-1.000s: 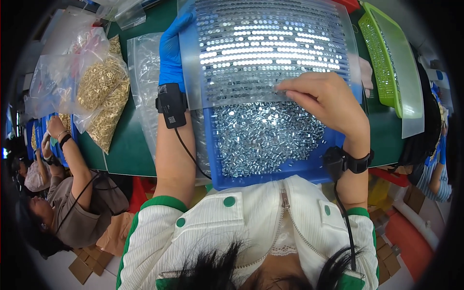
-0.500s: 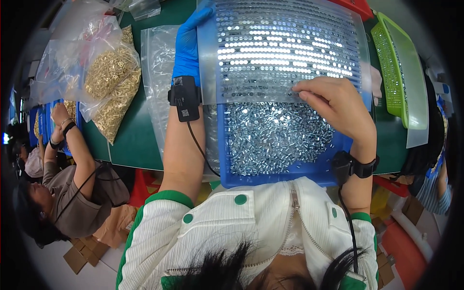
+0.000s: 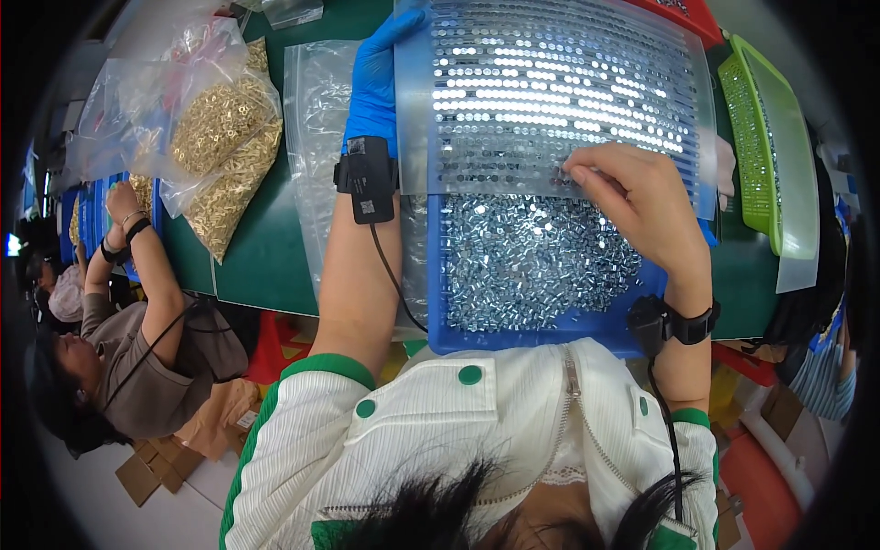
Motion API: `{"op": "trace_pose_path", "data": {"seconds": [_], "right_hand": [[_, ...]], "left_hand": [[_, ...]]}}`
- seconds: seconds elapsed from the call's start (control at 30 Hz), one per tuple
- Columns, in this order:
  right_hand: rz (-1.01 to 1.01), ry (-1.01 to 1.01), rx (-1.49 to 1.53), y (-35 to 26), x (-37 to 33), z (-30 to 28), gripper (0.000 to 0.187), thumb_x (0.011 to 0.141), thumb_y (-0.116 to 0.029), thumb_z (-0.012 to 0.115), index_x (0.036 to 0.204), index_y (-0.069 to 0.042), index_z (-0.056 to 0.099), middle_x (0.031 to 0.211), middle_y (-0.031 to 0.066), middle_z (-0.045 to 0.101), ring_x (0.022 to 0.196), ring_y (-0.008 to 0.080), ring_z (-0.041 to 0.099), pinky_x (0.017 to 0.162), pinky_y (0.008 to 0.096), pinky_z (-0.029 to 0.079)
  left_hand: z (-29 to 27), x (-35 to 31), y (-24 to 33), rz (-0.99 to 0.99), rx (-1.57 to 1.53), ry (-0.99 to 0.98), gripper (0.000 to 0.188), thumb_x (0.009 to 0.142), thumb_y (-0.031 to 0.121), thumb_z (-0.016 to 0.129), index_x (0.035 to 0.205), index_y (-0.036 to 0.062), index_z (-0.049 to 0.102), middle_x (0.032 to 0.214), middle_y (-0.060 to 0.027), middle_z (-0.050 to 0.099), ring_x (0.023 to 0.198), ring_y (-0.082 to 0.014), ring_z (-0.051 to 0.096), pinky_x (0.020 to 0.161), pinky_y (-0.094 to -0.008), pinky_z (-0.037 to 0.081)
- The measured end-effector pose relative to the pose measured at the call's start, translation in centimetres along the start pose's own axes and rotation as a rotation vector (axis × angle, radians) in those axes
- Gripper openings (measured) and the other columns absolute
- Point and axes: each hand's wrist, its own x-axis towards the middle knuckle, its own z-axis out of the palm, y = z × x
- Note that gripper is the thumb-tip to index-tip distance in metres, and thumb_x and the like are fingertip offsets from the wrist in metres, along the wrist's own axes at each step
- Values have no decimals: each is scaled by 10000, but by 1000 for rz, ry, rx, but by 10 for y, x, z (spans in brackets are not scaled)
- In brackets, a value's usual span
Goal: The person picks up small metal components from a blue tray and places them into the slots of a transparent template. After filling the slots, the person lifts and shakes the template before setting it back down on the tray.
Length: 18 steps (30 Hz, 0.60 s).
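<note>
My left hand (image 3: 373,87), in a blue glove, grips the left edge of a clear plastic tray (image 3: 414,137). Rows of small shiny round metal pieces (image 3: 559,99) fill much of this tray. Over its lower right part, my bare right hand (image 3: 637,197) has thumb and forefinger pinched together. Whatever lies between those fingertips is too small to make out. Beneath the clear tray sits a blue bin (image 3: 513,342) holding a heap of loose small silvery metal parts (image 3: 536,266). The tray covers the far portion of the bin.
Clear bags of brass-coloured parts (image 3: 229,137) lie on the green table (image 3: 293,261) at left, beside flat plastic bags (image 3: 316,119). A green basket (image 3: 756,156) stands at right, a red bin (image 3: 701,23) at the far edge. A co-worker (image 3: 147,357) works at left.
The whole view has shifted slightly, moving the scene rightward. My left hand keeps its grip on the tray, and my right hand stays pinched at nearly the same spot over it.
</note>
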Motion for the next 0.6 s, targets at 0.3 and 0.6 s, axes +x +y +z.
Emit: {"op": "trace_pose_path", "data": {"seconds": [0.3,0.6], "right_hand": [[47,49,-60,-17,36,32,93,790,-148,617,837,-79,578,555,77,514,501,223,511,480,331,379],[-30,29,-132,-21,49,45,89,788,-168,618,825,-95,583,608,77,564,548,244,555,513,332,422]], "left_hand": [[-3,-1,-1,-4,-36,-74,482,809,78,484,1281,10,414,1245,-153,496,1128,-267,486,1000,-372,358],[-20,0,6,40,-66,-101,486,806,74,490,1282,10,413,1250,-153,493,1131,-268,485,1002,-373,356]]}}
